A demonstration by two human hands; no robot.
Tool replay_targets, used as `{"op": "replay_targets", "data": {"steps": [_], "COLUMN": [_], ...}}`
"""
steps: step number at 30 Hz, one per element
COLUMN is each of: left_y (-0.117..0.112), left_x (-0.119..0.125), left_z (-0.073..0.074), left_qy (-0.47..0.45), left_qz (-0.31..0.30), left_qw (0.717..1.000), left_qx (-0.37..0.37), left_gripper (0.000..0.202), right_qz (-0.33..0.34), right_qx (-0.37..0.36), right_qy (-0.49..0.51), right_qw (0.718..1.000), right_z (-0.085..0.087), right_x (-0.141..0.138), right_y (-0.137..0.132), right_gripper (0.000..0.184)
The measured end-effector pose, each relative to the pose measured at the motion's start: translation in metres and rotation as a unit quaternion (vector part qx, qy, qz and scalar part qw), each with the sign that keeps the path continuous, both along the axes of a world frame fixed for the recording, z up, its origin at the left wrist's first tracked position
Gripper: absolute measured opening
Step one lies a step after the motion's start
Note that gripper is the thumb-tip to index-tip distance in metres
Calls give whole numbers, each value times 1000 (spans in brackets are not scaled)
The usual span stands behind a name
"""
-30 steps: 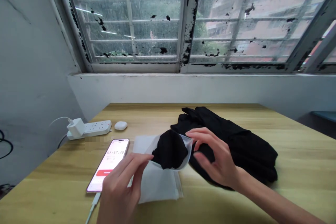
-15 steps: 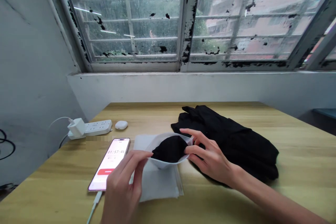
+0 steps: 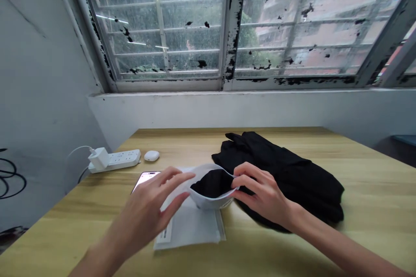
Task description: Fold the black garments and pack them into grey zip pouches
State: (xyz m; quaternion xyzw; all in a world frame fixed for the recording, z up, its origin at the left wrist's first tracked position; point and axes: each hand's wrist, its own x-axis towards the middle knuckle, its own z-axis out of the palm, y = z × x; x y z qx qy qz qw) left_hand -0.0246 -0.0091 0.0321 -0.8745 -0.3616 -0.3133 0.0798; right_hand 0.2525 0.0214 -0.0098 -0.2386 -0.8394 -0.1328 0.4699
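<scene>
A translucent white plastic bag is held up with its mouth gaping toward me. Folded black cloth fills the opening. My right hand pinches the bag's right rim between thumb and fingers. At the left rim, my left hand has its fingers and thumb apart, close to the edge with no grip on it. Beneath lie more flat translucent bags in a stack, with a white label strip at the lower left. Behind my right hand lies a heap of black fabric.
A phone lies partly hidden behind my left hand. Farther left are a white power strip with a charger and a small white earbud case. The wooden table ends at the wall under the window.
My left hand has let go of the bag's left rim and its fingers have spread. It now covers most of the phone. My right hand keeps its pinch on the right rim.
</scene>
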Motion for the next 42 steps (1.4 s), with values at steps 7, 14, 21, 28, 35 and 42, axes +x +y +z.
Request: {"op": "replay_targets", "data": {"steps": [7,14,21,28,35,42], "left_y": [39,56,62,69,70,75], "left_x": [10,35,46,46,42,40], "left_z": [23,56,70,66,69,67], "left_qy": [-7,131,194,243,260,240], "left_qz": [-24,-6,-17,-16,-7,-22], "left_qw": [990,961,940,934,926,920], "left_qx": [-137,-245,-279,-261,-275,-309], "left_gripper": [30,47,36,16,31,32], "right_qz": [16,76,53,29,19,6], "right_qx": [-17,-113,-260,-297,-281,-310], "right_qy": [-24,-131,-226,-247,-272,-260], "right_qw": [999,982,937,922,920,914], "right_z": [5,37,69,76,81,81], "right_x": [1,4,3,8,13,9], "right_y": [7,16,12,4,6,10], "right_gripper": [31,42,21,34,31,38]}}
